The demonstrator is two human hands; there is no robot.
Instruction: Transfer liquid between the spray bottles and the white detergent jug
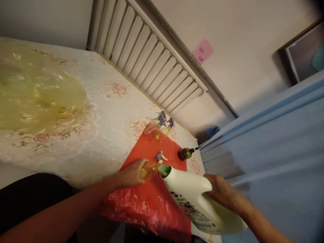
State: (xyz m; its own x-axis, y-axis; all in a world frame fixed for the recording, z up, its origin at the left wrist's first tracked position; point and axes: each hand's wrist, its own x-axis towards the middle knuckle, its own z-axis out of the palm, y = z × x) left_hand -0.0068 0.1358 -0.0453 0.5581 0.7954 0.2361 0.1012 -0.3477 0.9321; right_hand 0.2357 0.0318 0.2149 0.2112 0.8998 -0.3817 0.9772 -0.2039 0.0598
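Note:
My left hand [135, 173] is wrapped round a small clear spray bottle [149, 170] without its trigger head; it looks yellowish-orange over the red plastic sheet [152, 199]. In my right hand [222, 190] is the handle of a large pale green detergent jug [189, 195], tilted toward the bottle. The jug's green spout [165, 170] is at the bottle's mouth; whether liquid is flowing I cannot make out. Just beyond the bottle, a loose grey-and-white trigger sprayer head [160, 157] lies on the red sheet.
Several clear spray bottles [153, 130] with grey triggers stand at the back of the sheet. A dark green pump bottle [184, 154] is to their right. A yellow plastic bag [37, 91] fills the left of the floral tablecloth [108, 135]. Behind is a radiator [144, 50]; a blue curtain [265, 152] hangs right.

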